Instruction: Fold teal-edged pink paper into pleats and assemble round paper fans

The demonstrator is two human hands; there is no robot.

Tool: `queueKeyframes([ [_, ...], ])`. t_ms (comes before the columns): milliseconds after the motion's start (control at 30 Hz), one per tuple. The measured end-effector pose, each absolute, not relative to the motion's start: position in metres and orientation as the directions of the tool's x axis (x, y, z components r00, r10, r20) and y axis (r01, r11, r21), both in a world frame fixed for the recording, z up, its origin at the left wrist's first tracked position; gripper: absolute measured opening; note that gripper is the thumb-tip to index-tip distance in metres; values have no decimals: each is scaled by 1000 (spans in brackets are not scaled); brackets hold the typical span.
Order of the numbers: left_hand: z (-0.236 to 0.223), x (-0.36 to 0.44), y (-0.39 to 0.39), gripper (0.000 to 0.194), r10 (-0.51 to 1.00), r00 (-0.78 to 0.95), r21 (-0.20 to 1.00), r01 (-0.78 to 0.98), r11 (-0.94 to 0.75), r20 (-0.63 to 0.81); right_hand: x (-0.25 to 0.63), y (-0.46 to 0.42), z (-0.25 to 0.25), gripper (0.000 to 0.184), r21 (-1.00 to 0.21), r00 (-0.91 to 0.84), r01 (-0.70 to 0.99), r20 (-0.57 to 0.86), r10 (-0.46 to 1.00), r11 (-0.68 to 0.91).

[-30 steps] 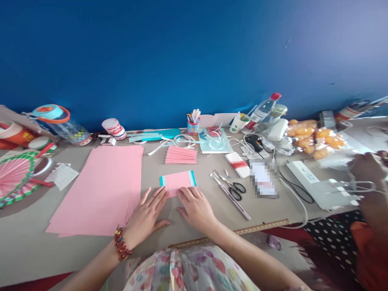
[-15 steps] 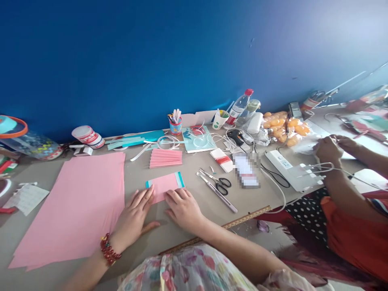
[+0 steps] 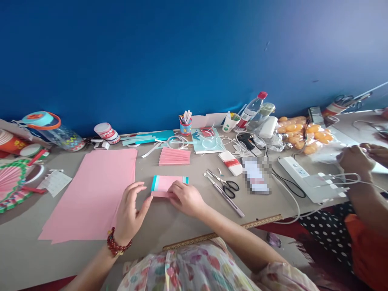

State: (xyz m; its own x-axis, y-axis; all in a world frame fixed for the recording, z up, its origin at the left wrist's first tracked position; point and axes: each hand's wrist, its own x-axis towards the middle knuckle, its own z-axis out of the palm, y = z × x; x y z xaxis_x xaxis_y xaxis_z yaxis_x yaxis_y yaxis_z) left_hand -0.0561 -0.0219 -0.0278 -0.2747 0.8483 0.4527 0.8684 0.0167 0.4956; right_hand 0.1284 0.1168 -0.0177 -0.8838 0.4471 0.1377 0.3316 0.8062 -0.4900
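Note:
A small pink paper (image 3: pixel 162 183) with teal and pale blue bands at both ends lies flat on the table in front of me. My right hand (image 3: pixel 186 198) has its bent fingers together on the paper's lower right part, gripping its near edge. My left hand (image 3: pixel 133 210) is raised at the left with fingers and thumb apart, holding nothing. Its thumb tip is close to the paper's near left corner; I cannot tell whether they touch. Behind the paper sits a pleated pink paper strip (image 3: pixel 175 156). Large pink sheets (image 3: pixel 93 194) are stacked left of my left hand.
Scissors (image 3: pixel 227 186) and a utility knife (image 3: pixel 226 195) lie to the right, near a phone (image 3: pixel 255 176). A power strip (image 3: pixel 303 178) with cables is farther right, beside another person's hands (image 3: pixel 357 159). A bottle (image 3: pixel 250 111) and a pen cup (image 3: pixel 185 125) stand along the wall.
My left hand has lifted off the paper and opened to the left. The right hand stays on it. The paper's near edge now looks folded up, and the view has shifted left.

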Motion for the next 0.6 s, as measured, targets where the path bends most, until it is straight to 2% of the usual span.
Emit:
queueKeyframes([
  [67,-24,-48,-24,33,838,-294,544,839,-4,460,128,109,-18,11,-711,-790,244,248,560,659],
  [133,-23,-39,-22,39,867,-191,501,862,-77,461,124,100,-19,12,-882,-705,80,280,652,465],
  [167,-24,-35,-19,42,877,-117,464,876,-130,466,122,95,-21,14,-927,-677,2,274,683,374],
  [267,-24,-30,-9,48,848,16,380,889,-254,531,116,87,-26,19,-970,-640,-140,242,729,199],
  [433,-15,-41,5,44,820,76,324,895,-307,568,122,95,-30,29,-981,-658,-193,136,740,8],
  [500,-10,-46,8,40,819,114,276,908,-316,563,129,101,-28,32,-988,-645,-149,129,753,42],
  [533,-8,-48,10,38,818,132,239,919,-312,559,133,104,-26,34,-987,-619,-106,163,768,124],
  [600,-6,-50,13,34,821,151,166,944,-284,550,141,108,-22,46,-922,-522,37,310,795,384],
])
